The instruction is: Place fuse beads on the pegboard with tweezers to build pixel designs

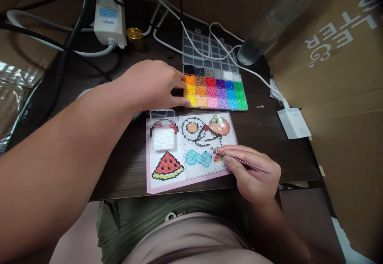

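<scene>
My left hand (160,83) reaches across and grips the left edge of a compartment box of coloured beads (220,92), thumb at its front corner. Pink tweezers (249,164) are pinched in my right hand (254,172), their tips over a clear pegboard (194,172). On that board sit an egg shape (192,127), a black outline with a little red (206,136), a blue bow (199,158) and loose black beads. Beneath lies a pattern sheet (154,184) with a watermelon slice picture (168,167). A small open box of white beads (163,139) rests on the sheet's left half.
Behind the beads, the box's clear lid (203,52) lies open under white cables. A power strip (109,20) and gold cup (135,36) stand back left. At right are a clear cylinder (260,28), a white charger (294,123) and a cardboard wall (338,96).
</scene>
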`<state>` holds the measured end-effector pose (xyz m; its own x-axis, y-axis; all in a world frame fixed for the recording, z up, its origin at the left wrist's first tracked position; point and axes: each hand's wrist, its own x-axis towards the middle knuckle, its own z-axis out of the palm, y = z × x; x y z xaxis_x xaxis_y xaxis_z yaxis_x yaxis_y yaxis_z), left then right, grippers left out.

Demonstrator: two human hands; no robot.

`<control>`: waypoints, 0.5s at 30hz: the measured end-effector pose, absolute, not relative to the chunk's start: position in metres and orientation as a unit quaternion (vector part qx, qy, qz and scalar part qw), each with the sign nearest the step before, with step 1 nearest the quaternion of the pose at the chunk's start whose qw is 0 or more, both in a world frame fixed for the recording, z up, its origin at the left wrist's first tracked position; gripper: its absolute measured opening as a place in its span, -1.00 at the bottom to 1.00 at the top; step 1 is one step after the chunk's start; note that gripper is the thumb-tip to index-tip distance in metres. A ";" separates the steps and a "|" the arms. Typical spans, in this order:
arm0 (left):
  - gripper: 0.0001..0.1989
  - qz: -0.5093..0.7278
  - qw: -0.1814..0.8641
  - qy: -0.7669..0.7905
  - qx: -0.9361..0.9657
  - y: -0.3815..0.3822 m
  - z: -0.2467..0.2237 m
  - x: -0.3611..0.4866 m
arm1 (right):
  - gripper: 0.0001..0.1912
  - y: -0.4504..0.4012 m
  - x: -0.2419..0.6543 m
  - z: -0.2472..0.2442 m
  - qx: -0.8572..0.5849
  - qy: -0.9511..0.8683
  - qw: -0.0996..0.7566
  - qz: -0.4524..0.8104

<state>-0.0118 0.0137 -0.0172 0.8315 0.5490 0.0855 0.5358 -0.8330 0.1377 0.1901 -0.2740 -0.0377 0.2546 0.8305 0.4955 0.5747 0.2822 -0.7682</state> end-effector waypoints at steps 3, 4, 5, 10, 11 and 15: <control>-0.42 0.071 0.058 0.282 0.955 0.013 -0.016 -0.011 | -0.70 -0.274 0.191 -0.038 -0.605 -0.587 0.527 0.108; -0.43 0.078 0.062 0.278 0.955 0.014 -0.016 -0.011 | -0.70 -0.274 0.191 -0.038 -0.606 -0.587 0.526 0.110; -0.42 0.080 0.066 0.276 0.955 0.014 -0.017 -0.012 | -0.70 -0.274 0.190 -0.038 -0.603 -0.588 0.527 0.113; -0.38 0.071 0.075 0.283 0.954 0.015 -0.018 -0.013 | -0.66 -0.273 0.190 -0.037 -0.578 -0.605 0.531 0.133; -0.39 0.075 0.077 0.282 0.953 0.015 -0.018 -0.012 | -0.66 -0.273 0.190 -0.037 -0.577 -0.607 0.529 0.134; -0.38 0.083 0.080 0.273 0.955 0.015 -0.019 -0.012 | -0.66 -0.273 0.189 -0.037 -0.572 -0.611 0.530 0.138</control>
